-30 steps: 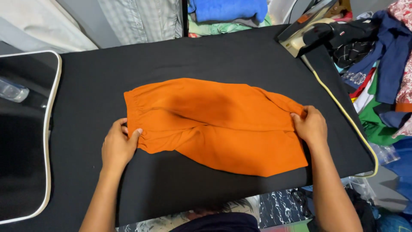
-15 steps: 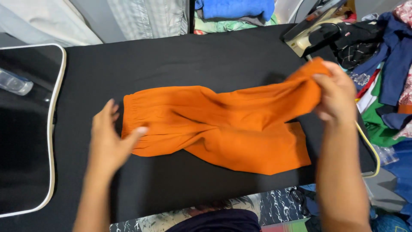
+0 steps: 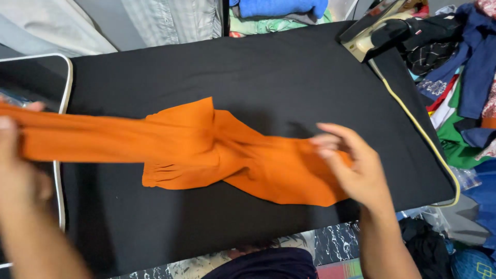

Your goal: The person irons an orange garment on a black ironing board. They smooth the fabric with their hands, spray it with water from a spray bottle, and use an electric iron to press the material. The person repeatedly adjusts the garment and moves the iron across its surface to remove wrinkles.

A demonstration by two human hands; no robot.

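1. The left hand (image 3: 18,170), at the frame's left edge, is closed around one end of the orange garment (image 3: 206,152), thumb over the cloth, pulling that end out past the left side of the black ironing surface (image 3: 268,72).
2. The right hand (image 3: 351,165) lies on the garment's other end with fingers half spread and slightly curled, fingertips on the cloth (whether it pinches or only presses cannot be told).
3. The orange garment runs left to right across the black surface, its long axis roughly level, the left part stretched into a narrow band, the middle bunched and twisted, the right part lying flat and wider.
4. The black surface is a padded board with a pale yellow piped edge (image 3: 413,129) on its right side; the garment sits in its nearer half.
5. An iron (image 3: 372,31) rests at the board's far right corner.
6. Right of the board, a heap of mixed clothes (image 3: 465,88); beyond its far edge, folded blue cloth (image 3: 279,8) and pale striped fabric (image 3: 170,20).
7. Left of the board, a dark panel with a white rim (image 3: 64,82).
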